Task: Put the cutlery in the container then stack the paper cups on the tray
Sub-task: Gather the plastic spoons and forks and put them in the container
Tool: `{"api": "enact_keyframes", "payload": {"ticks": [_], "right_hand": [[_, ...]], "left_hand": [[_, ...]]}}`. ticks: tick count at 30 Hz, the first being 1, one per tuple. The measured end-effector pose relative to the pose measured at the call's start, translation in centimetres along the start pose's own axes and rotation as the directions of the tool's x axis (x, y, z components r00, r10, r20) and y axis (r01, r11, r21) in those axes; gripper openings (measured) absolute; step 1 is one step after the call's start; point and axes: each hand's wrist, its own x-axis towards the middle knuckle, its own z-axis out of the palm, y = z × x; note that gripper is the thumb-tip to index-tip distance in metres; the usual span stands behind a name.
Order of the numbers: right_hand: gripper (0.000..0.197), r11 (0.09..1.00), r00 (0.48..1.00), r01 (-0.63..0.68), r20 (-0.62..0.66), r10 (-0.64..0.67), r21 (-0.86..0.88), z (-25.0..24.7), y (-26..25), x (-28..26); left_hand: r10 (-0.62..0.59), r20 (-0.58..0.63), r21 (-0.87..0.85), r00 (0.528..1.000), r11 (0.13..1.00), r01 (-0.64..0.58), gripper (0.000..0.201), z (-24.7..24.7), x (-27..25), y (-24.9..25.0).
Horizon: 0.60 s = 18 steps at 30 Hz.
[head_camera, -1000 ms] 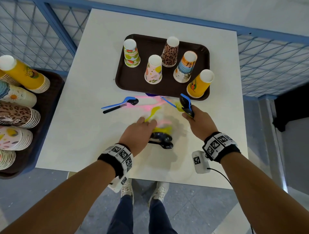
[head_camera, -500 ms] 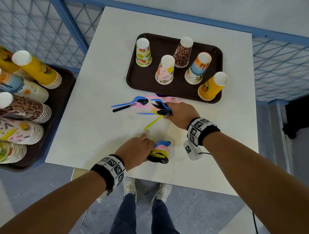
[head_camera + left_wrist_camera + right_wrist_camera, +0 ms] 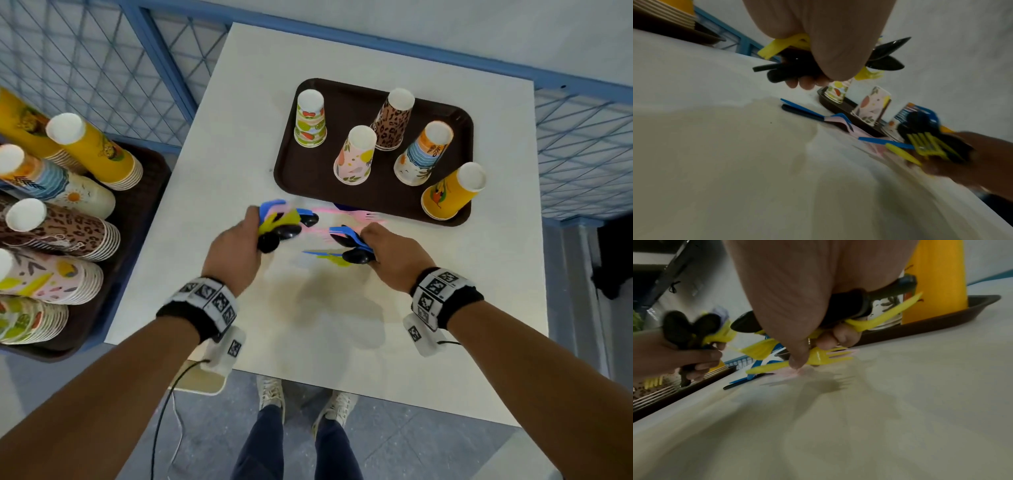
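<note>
Left hand [image 3: 236, 250] clamps a bundle of plastic cutlery [image 3: 281, 222] above the tabletop [image 3: 342, 325], right hand [image 3: 394, 253] clamps a second bundle [image 3: 352, 243] at 3 o'clock of it, loose cutlery [image 3: 363, 216] between, five upturned paper cups [image 3: 354, 156] on the brown tray [image 3: 308, 178] at 12 o'clock.

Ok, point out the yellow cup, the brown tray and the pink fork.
yellow cup [image 3: 448, 193], head view, its printed side wall.
brown tray [image 3: 308, 178], head view, bare floor near its left rim.
pink fork [image 3: 368, 216], head view, its tines.
</note>
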Motion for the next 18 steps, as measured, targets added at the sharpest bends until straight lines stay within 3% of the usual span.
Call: {"api": "enact_keyframes", "payload": {"ticks": [3, 6, 9, 13, 18], "right_hand": [[0.022, 0.999, 1.000, -0.024, 0.016, 0.024, 0.030, -0.4, 0.6, -0.3], [0.028, 0.999, 0.999, -0.030, -0.017, 0.030, 0.028, -0.8, 0.4, 0.3], [0.038, 0.997, 0.994, -0.072, -0.084, 0.073, 0.015, -1.0, -0.3, 1.6], [0.034, 0.996, 0.992, -0.085, -0.096, 0.084, -0.012, -0.9, -1.0, 3.8], [0.023, 0.990, 0.993, -0.110, -0.041, 0.107, -0.093, -0.4, -1.5, 4.5]], "left_hand": [[-0.119, 0.092, 0.010, 0.989, 0.993, 0.119, 0.030, 1.0, 3.2, -0.4], [-0.113, 0.201, 0.044, 0.973, 0.993, 0.107, 0.041, 2.1, 4.3, -0.2], [-0.115, 0.200, 0.104, 0.973, 0.990, 0.096, 0.034, 2.8, 4.0, -0.3], [-0.032, 0.198, 0.177, 0.980, 0.984, -0.004, 0.027, 2.6, 3.1, -1.5], [0.113, 0.236, 0.269, 0.965, 0.947, -0.177, 0.041, 1.7, 1.0, -3.7]]}}
